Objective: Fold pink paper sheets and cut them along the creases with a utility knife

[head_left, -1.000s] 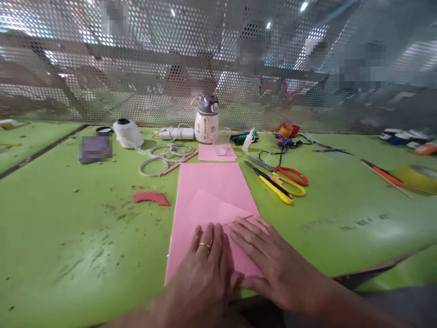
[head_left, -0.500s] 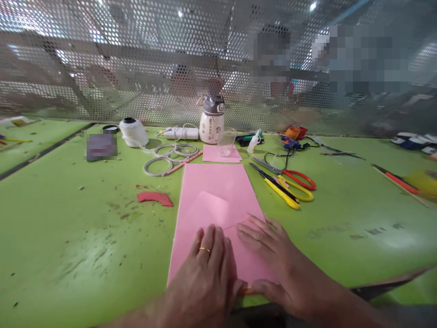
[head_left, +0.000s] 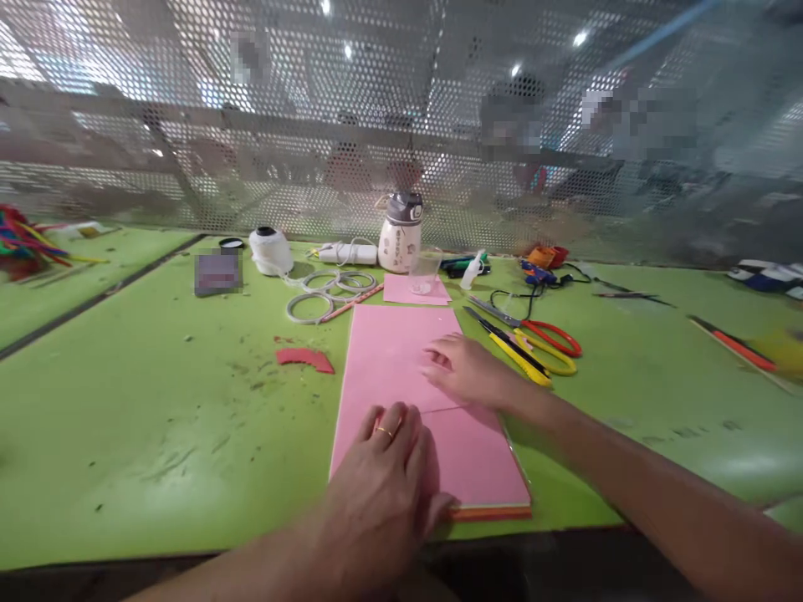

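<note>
A stack of pink paper sheets (head_left: 389, 347) lies in front of me on the green table (head_left: 156, 401), with orange edges showing at its near end. My left hand (head_left: 382, 477), wearing a gold ring, lies flat on the near part of the top sheet with its fingers stretched out. My right hand (head_left: 467, 368) rests farther up the sheet, near its right edge, fingers extended and pressing flat on the paper. A crease line runs across the sheet between the two hands.
Right of the paper lie red-handled scissors (head_left: 539, 330), yellow-handled scissors (head_left: 543, 355) and a yellow box cutter (head_left: 511, 347). Behind it stand a small pink sheet (head_left: 407, 290), a clear cup (head_left: 425, 272), a white bottle (head_left: 401, 234) and wire rings (head_left: 323, 293). A red scrap (head_left: 305, 359) lies left.
My right hand has slid away from me up the sheet, and the folded-over flap now lies flat. The left hand stays pressed on the near part. The view has shifted.
</note>
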Tool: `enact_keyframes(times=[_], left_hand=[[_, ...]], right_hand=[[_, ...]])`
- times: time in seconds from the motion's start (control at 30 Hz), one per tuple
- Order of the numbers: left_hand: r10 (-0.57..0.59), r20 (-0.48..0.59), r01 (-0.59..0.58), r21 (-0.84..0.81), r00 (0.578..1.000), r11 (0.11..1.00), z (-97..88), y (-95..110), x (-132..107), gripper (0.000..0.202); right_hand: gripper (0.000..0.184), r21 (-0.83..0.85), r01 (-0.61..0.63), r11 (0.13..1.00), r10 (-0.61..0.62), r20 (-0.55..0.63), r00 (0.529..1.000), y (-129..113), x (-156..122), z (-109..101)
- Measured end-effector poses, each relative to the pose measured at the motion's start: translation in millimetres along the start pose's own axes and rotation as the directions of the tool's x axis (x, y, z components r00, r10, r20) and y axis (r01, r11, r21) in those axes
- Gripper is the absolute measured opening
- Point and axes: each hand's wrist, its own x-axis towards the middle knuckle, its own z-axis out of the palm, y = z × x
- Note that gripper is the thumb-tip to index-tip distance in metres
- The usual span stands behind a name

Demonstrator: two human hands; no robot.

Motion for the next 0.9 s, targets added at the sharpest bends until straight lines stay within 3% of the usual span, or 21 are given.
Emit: enact_keyframes(times=[0.1, 0.27, 0.43, 0.7, 0.9], left_hand=[[0.009, 0.03, -0.009, 0.029, 1.0, 1.0, -0.8, 1.0, -0.7, 0.056], [0.038, 0.067, -0.041, 0.052, 0.997, 0.998, 3.4, 6.9, -11.5, 0.052], [-0.047, 0.081, 0.044, 0.039, 0.996, 0.998, 5.0, 15.7, -24.2, 0.058], [-0.156, 0.139, 0.153, 0.033, 0.978, 0.988, -7.7, 17.5, -27.2, 0.066], [-0.189, 0.081, 0.18, 0.103, 0.979, 0.978, -4.3, 13.7, -38.4, 0.071]], right_hand=[[0.017, -0.058, -0.014, 0.998, 0.017, 0.049, 0.999, -14.4, 20.4, 1.8], [0.019, -0.109, -0.03, 0.994, 0.04, 0.092, 0.995, -24.8, 17.8, 4.7], [0.018, -0.119, -0.036, 0.992, 0.038, 0.02, 0.999, -21.9, -1.0, 17.0], [0.015, -0.139, 0.02, 0.99, -0.039, -0.132, 0.991, -15.6, -22.4, 39.9], [0.014, -0.099, 0.002, 0.995, -0.017, -0.154, 0.988, -17.2, -27.1, 41.8]])
